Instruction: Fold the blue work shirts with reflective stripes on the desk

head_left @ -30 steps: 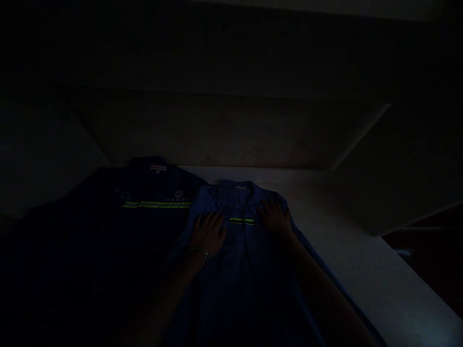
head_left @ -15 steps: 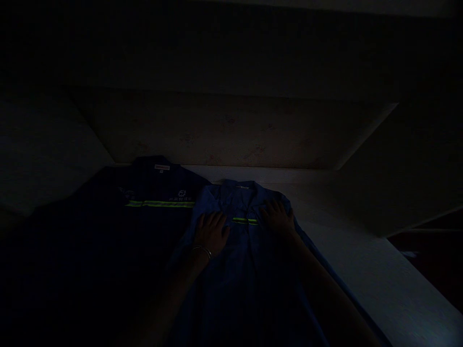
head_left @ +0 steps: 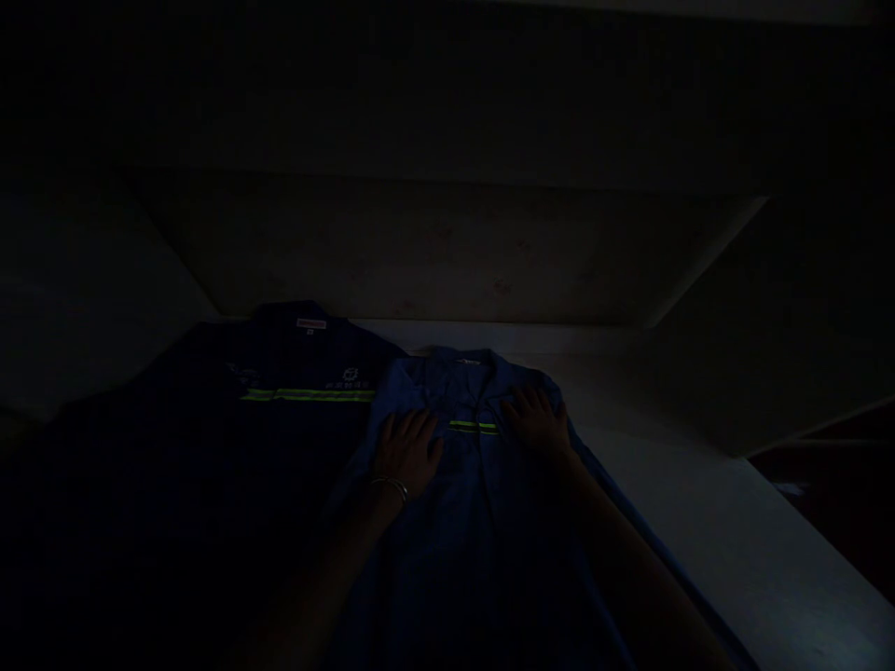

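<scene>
A blue work jacket [head_left: 461,503] with a short yellow-green stripe lies spread out, collar away from me. My left hand [head_left: 409,452] rests flat on its left chest, fingers stretched, a bangle around the wrist. On the right chest, near the shoulder, my right hand [head_left: 538,419] lies flat with its fingers spread. To the left a darker navy jacket [head_left: 308,438] is laid out, with a long reflective stripe, a collar label and a white logo. The blue jacket's edge overlaps the navy one. The lower parts of both sink into darkness.
The light surface [head_left: 699,503] under the jackets runs on to the right. Behind it stands a flower-patterned panel [head_left: 447,252], framed by dark side walls. At the far right is a dark reddish area [head_left: 832,485] beyond the surface's edge. The scene is very dim.
Both hands keep their places on the blue jacket. The view has shifted only very slightly, and the picture looks a little darker at the back panel.
</scene>
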